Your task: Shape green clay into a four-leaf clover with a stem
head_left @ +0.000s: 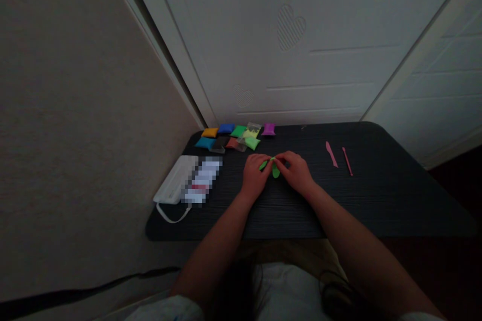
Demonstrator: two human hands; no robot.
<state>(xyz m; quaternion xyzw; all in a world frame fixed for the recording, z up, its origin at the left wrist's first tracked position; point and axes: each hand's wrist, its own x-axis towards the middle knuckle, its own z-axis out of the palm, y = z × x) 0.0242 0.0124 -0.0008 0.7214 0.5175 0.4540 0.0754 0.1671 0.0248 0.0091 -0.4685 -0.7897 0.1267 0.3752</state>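
Note:
A piece of bright green modelling clay [276,170] is between my two hands, just above or on the dark table. My left hand [256,173] pinches it from the left, and a green bit pokes out past those fingers. From the right, my right hand [295,170] pinches the same piece, its fingertips close to the left ones. A flattened, rounded green lobe hangs toward me between the hands. The fingertips hide part of the clay. Behind my left hand lies a light green clay packet [252,143].
Several coloured clay packets [226,129] lie at the back left, with a purple one [268,129] beside them. A white power bank [176,180] with a cable and a blurred phone [203,180] lie left. A pink knife [331,154] and a pink stick tool [347,161] lie right on the table [384,195].

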